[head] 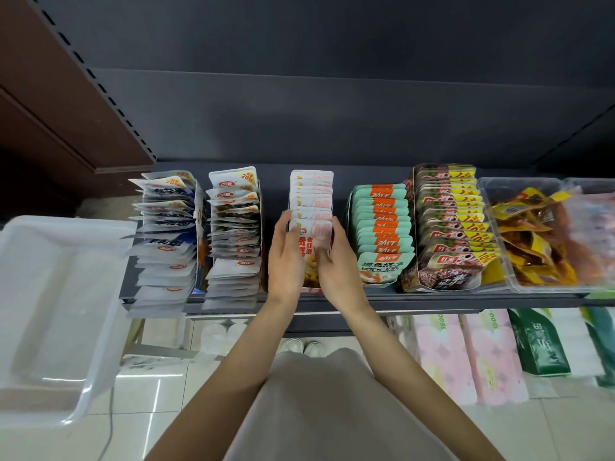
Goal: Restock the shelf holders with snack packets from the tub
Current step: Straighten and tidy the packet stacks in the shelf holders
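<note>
A row of white and pink snack packets (311, 194) stands upright in the middle holder on the dark shelf (432, 299). Both hands hold the front packets of that row (307, 242). My left hand (284, 257) grips them from the left side. My right hand (336, 261) grips them from the right, its fingers curled over the packet face. The white plastic tub (53, 314) stands at the left, with no packets visible inside it.
Left of the hands stand two holders of white packets (166, 241) (234, 237). To the right are green-and-orange packets (382, 234), dark red packets (449, 227) and a clear bin of yellow packets (535, 241). Tissue packs (466, 357) fill the lower shelf.
</note>
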`<state>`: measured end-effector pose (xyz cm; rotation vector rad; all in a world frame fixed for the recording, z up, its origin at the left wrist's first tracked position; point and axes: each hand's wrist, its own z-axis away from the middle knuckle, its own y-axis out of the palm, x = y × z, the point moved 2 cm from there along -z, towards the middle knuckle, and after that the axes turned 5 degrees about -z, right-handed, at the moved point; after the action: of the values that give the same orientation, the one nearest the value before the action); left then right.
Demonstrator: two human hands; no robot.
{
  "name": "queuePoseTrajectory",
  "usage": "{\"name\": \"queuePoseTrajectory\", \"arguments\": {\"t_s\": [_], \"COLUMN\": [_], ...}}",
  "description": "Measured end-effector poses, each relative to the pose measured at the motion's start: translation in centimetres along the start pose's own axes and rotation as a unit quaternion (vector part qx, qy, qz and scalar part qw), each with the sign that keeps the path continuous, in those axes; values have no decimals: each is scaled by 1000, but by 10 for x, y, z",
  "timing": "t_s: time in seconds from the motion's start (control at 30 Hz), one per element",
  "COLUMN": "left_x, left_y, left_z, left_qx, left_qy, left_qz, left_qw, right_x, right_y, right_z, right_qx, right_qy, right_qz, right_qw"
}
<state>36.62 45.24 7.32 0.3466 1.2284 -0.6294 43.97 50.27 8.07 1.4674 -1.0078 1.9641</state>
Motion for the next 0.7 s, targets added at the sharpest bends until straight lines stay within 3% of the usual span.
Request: {"name": "queuePoseTrajectory", "arguments": {"t_s": [0.23, 0.37, 0.47, 0.6, 0.7], "left_x": [-2, -4, -4, -4, -4], "left_y": [4, 4, 3, 4, 1], "left_z": [5, 7, 7, 8, 6], "left_qx": [21, 16, 14, -6, -13], "left_qy": [-11, -11, -8, -7, -7], "left_qz": [-15, -7, -18, -52, -54], "left_qw": [1000, 1000, 1000, 999, 998], "right_x": [-1, -1, -6, -12, -12], "right_y": [5, 10, 7, 15, 19], "right_z": [-6, -5, -6, -12, -17], "right_qx": [15, 37, 15, -36, -42], "right_qy": [-12, -4, -26, -69, -60], "right_qz": [75, 20, 147, 434, 463], "right_qw": [997, 999, 989, 898, 884]}}
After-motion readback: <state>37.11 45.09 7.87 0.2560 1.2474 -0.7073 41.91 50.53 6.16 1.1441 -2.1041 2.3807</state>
